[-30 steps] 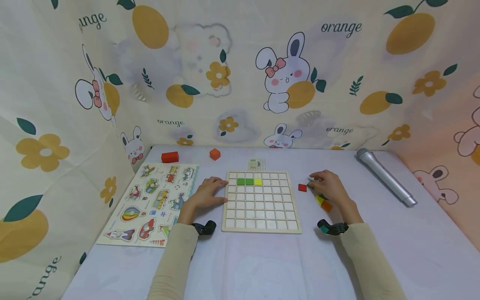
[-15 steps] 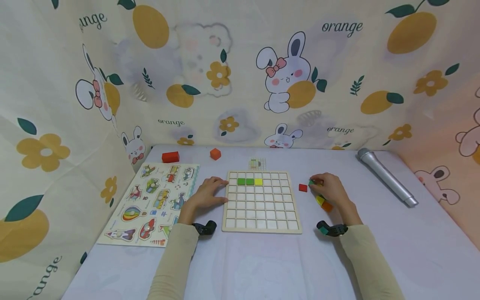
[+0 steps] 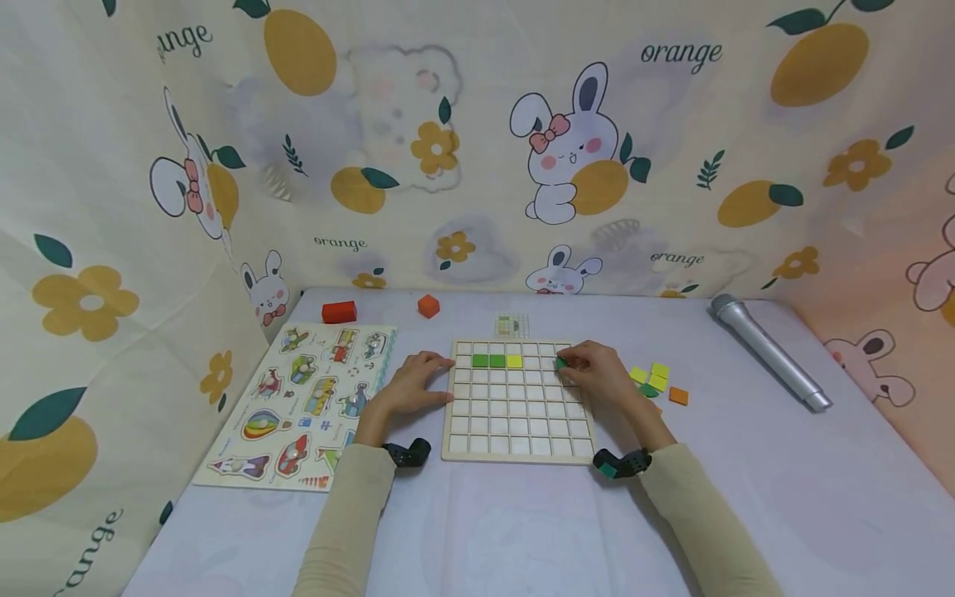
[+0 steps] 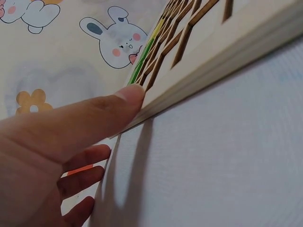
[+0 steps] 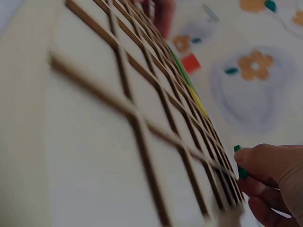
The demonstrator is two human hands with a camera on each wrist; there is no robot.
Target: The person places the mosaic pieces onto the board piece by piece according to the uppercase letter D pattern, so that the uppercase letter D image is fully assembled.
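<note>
A wooden grid board lies flat in the middle of the table. Two green tiles and a yellow tile sit side by side in its second row. My left hand touches the board's left edge with thumb and fingers extended. Over the right part of the board, my right hand pinches a green tile between thumb and fingertips. In the right wrist view that tile is turned nearly edge-on. Right of this hand lie loose tiles: several yellow tiles, a green tile and an orange tile.
A picture puzzle board lies on the left. Behind are a red block, an orange block and a small printed grid card. A silver microphone lies at the right. Patterned cloth surrounds the table.
My right hand has moved left from the loose tiles to the board, carrying the green tile. More loose tiles show now; the red tile is out of sight. My left hand has stayed put.
</note>
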